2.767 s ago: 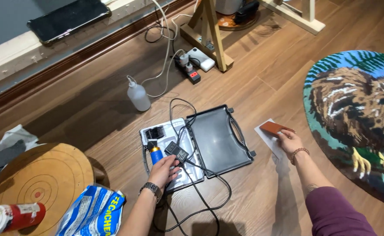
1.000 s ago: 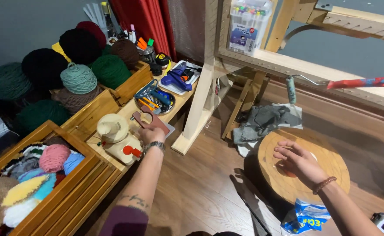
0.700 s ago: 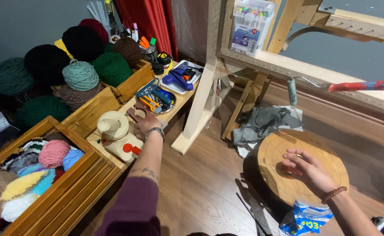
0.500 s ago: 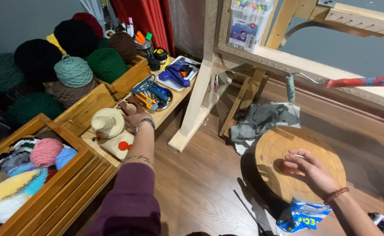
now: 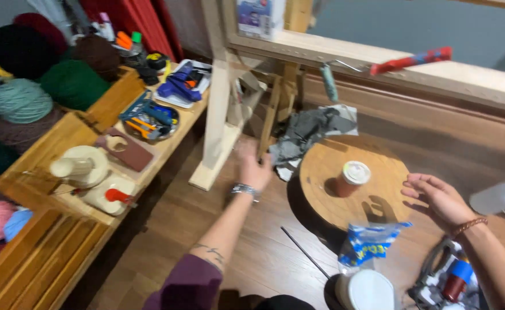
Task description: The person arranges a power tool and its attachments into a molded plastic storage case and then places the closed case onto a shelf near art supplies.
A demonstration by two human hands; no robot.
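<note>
On the far left, big round balls of green, teal and dark yarn (image 5: 20, 99) sat behind a long wooden bench (image 5: 100, 112). On the bench stood a cream spool (image 5: 79, 166), a flat brown board with a hole (image 5: 124, 148) and a round metal tray of orange-handled tools (image 5: 149, 116). In the middle, the left hand (image 5: 254, 169) was over the wooden floor (image 5: 252, 252), just beside the pale wooden frame leg (image 5: 217, 109). It was blurry, so I could not tell if its fingers were open or shut. To its right was a low round wooden table (image 5: 327, 172) with a small brown cup with a white lid (image 5: 351, 177) standing on it. The right hand (image 5: 439, 197) was at the table's right edge, fingers loosely spread, holding nothing. A blue and white crinkly bag (image 5: 367, 244) lay below the table.
</note>
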